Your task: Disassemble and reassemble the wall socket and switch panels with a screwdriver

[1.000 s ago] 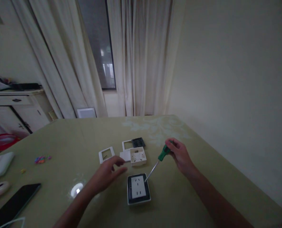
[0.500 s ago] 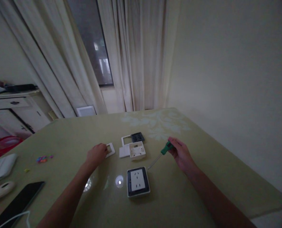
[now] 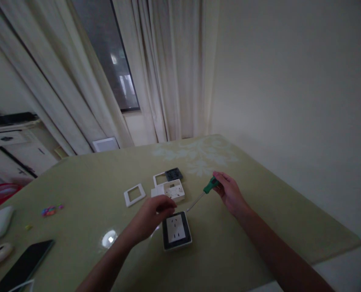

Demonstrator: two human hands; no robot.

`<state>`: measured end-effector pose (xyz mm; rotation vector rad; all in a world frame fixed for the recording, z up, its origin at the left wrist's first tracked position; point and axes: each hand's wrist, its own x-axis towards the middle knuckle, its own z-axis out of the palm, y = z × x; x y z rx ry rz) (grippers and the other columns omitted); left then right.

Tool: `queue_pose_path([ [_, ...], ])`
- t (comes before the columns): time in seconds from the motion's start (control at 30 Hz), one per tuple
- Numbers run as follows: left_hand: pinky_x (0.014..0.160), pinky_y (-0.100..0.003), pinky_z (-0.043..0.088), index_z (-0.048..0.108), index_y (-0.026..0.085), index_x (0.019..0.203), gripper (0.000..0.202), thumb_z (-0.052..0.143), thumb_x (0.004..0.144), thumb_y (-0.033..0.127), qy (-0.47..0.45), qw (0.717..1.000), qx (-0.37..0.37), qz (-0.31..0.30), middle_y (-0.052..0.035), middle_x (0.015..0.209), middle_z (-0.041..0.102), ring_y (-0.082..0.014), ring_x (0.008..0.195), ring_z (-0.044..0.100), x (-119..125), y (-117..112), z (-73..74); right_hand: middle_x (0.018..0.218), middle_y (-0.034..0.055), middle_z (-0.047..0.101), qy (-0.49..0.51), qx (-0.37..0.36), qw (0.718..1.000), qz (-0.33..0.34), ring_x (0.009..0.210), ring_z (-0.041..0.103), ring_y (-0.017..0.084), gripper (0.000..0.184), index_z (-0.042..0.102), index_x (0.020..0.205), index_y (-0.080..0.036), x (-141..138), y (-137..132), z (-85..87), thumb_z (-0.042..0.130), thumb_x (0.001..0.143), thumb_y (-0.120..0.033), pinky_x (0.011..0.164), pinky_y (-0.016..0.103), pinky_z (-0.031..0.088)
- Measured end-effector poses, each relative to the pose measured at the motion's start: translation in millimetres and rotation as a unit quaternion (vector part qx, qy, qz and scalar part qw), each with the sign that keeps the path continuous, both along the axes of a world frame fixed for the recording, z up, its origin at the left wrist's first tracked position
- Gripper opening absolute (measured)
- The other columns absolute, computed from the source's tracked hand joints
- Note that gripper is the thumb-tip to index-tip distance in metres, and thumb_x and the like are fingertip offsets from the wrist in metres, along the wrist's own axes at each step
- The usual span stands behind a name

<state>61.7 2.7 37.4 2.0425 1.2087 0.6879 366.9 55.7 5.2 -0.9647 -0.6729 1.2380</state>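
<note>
My right hand (image 3: 229, 194) is closed round the green handle of a screwdriver (image 3: 210, 185). Its metal shaft slants down to the left, the tip close to the top right corner of a wall socket (image 3: 176, 229). The socket, a white outlet face in a dark frame on a white box, lies on the table. Over its top left corner is my left hand (image 3: 155, 213), fingers curled and fingertips together. Whatever they pinch, if anything, is too small to make out. Partly behind that hand sits an open white mounting box (image 3: 176, 190).
A white cover frame (image 3: 134, 194) lies to the left; another white frame (image 3: 159, 178) and a dark socket plate (image 3: 173, 174) are behind the box. Small colourful pieces (image 3: 49, 211), a phone (image 3: 25, 265) with a white cable are at the left. A wall (image 3: 289, 101) borders the right.
My left hand has left the white cover frame and moved right to the socket's top edge. The screwdriver stays in my right hand, nearly in place. The view has shifted slightly.
</note>
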Motion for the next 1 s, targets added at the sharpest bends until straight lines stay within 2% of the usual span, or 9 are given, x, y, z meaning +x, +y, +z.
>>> queue_pose_path([
  [0.07,0.073,-0.026,0.054,0.079,0.022,0.093,0.010,0.070,0.094,0.024,-0.011,1.000,-0.022,-0.019,-0.0013,0.088,0.082,-0.0195,0.081,0.074,16,-6,-4.7,0.078,0.0013,0.073,-0.004,0.006,1.000,-0.004,0.067,0.068,0.015,0.047,0.075,0.079,-0.022,3,2,-0.9,0.102,0.057,-0.054,0.058,0.024,0.058],
  [0.17,0.074,-0.025,0.052,0.082,0.021,0.087,0.008,0.075,0.088,0.017,-0.002,0.999,-0.005,-0.033,-0.0023,0.088,0.080,-0.0191,0.082,0.073,28,-6,-13.5,0.077,0.0026,0.074,-0.014,0.016,1.000,-0.003,0.068,0.070,0.018,0.046,0.074,0.080,-0.021,9,4,-2.4,0.101,0.061,-0.054,0.058,0.028,0.059],
  [0.3,0.070,-0.024,0.051,0.084,0.021,0.088,0.010,0.075,0.089,0.017,0.007,0.999,-0.008,-0.041,-0.0031,0.087,0.080,-0.0179,0.078,0.070,29,-4,-22.1,0.077,0.0030,0.075,-0.022,0.024,0.999,-0.005,0.072,0.073,0.021,0.046,0.073,0.083,-0.022,14,7,-3.8,0.099,0.063,-0.054,0.061,0.032,0.061],
  [0.4,0.073,-0.025,0.051,0.084,0.022,0.090,0.012,0.073,0.091,0.016,0.017,0.999,-0.003,-0.034,-0.0024,0.086,0.080,-0.0179,0.078,0.070,28,-4,-24.0,0.078,0.0027,0.075,-0.021,0.029,0.999,-0.010,0.072,0.073,0.021,0.047,0.073,0.083,-0.022,17,7,-3.3,0.099,0.063,-0.055,0.061,0.031,0.061],
  [0.53,0.075,-0.026,0.052,0.084,0.023,0.088,0.014,0.074,0.089,0.014,0.059,0.998,0.012,-0.030,-0.0028,0.090,0.078,-0.0188,0.081,0.069,30,-8,-21.8,0.077,0.0027,0.074,-0.023,0.035,0.999,-0.014,0.073,0.073,0.021,0.046,0.072,0.082,-0.022,18,7,-1.6,0.098,0.065,-0.055,0.062,0.031,0.060],
  [0.7,0.077,-0.029,0.053,0.084,0.023,0.087,0.008,0.077,0.090,0.021,0.131,0.990,0.043,-0.027,-0.0045,0.093,0.077,-0.0213,0.088,0.071,34,-12,-17.0,0.077,0.0028,0.075,-0.019,0.033,0.999,-0.019,0.072,0.072,0.021,0.046,0.073,0.082,-0.022,16,6,0.4,0.099,0.063,-0.055,0.060,0.031,0.060],
  [0.87,0.077,-0.030,0.052,0.083,0.023,0.088,0.013,0.072,0.095,0.020,0.211,0.974,0.054,-0.060,-0.0046,0.091,0.077,-0.0216,0.086,0.072,40,-18,-5.6,0.077,0.0019,0.073,-0.004,0.024,0.999,-0.023,0.069,0.068,0.018,0.046,0.075,0.078,-0.022,14,3,4.7,0.101,0.058,-0.053,0.060,0.028,0.059],
  [1.0,0.078,-0.032,0.053,0.083,0.023,0.090,0.010,0.074,0.095,0.022,0.271,0.960,0.049,-0.058,-0.0057,0.095,0.079,-0.0252,0.092,0.074,45,-18,1.3,0.077,0.0016,0.072,0.005,0.020,0.999,-0.026,0.068,0.067,0.017,0.046,0.076,0.076,-0.022,12,2,6.4,0.103,0.055,-0.052,0.059,0.027,0.059],
])
